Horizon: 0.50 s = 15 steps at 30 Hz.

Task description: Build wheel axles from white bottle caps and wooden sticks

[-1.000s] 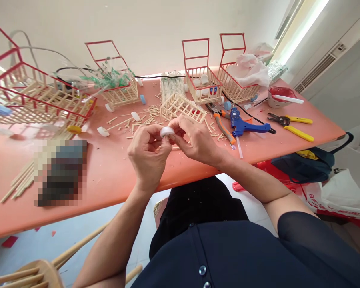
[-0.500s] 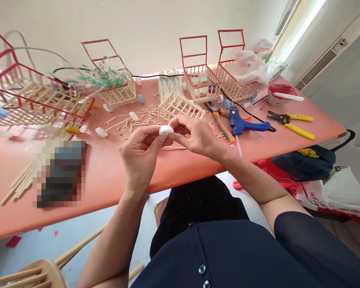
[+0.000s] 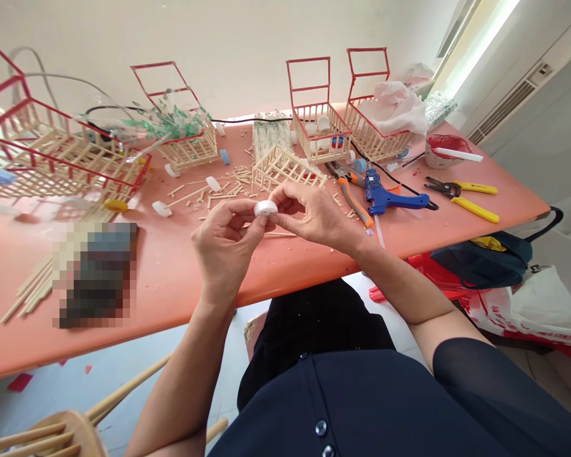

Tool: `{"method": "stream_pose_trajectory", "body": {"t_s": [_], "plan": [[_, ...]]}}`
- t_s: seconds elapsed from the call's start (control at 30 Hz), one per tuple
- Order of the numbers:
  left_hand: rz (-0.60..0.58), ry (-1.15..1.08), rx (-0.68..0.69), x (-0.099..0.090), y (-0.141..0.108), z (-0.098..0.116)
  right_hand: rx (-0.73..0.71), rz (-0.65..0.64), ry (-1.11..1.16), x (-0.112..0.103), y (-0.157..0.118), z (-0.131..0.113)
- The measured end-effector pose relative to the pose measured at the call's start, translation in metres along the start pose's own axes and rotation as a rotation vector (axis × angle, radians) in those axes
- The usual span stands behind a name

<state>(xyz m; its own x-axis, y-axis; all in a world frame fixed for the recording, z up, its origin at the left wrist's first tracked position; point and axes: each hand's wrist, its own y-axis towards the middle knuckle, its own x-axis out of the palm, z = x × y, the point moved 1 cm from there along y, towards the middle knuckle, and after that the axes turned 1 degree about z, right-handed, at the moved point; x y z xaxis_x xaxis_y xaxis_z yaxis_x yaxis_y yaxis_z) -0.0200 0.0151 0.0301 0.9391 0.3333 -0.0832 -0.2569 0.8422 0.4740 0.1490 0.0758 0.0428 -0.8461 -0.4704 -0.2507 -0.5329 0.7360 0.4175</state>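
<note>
Between the fingertips of both hands is a white bottle cap [image 3: 266, 207], held above the table's front half. My left hand [image 3: 228, 238] pinches its left side with thumb and fingers. From the right, my right hand [image 3: 309, 212] grips the cap's other side. Just behind the hands lies an unpainted wooden stick basket [image 3: 288, 168], tipped over and partly covered by my right hand. A thin stick joins two white caps, one of them the nearer cap [image 3: 162, 209], to the left of my hands. Short cut stick pieces [image 3: 238, 184] are scattered around there.
On the orange table [image 3: 171, 266] stand several red-handled stick carts, one holding caps [image 3: 321, 124]. To the right lie orange-handled pliers [image 3: 354, 193], a blue glue gun [image 3: 393, 198], yellow-handled wire strippers [image 3: 471, 197] and a red-stained cup [image 3: 442, 151]. Long sticks [image 3: 33, 289] lie at left.
The cap has tilted slightly in my fingers, showing more of its side edge. Both hands otherwise keep nearly the same place.
</note>
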Motion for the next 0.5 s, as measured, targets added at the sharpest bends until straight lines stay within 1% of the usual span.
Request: {"method": "stream_pose_trajectory", "body": {"t_s": [0.2, 0.4, 0.5], "plan": [[-0.024, -0.006, 0.075, 0.0005, -0.0016, 0.0009, -0.024, 0.045, -0.024, 0.0035, 0.0008, -0.0023], [0.011, 0.056, 0.107, 0.0032, -0.0047, -0.0043, -0.05, 0.085, -0.096, 0.0087, -0.0014, -0.0037], [0.031, 0.133, 0.118, 0.0039, -0.0058, -0.0087, -0.075, 0.089, -0.111, 0.0099, -0.0023, -0.0016]]}}
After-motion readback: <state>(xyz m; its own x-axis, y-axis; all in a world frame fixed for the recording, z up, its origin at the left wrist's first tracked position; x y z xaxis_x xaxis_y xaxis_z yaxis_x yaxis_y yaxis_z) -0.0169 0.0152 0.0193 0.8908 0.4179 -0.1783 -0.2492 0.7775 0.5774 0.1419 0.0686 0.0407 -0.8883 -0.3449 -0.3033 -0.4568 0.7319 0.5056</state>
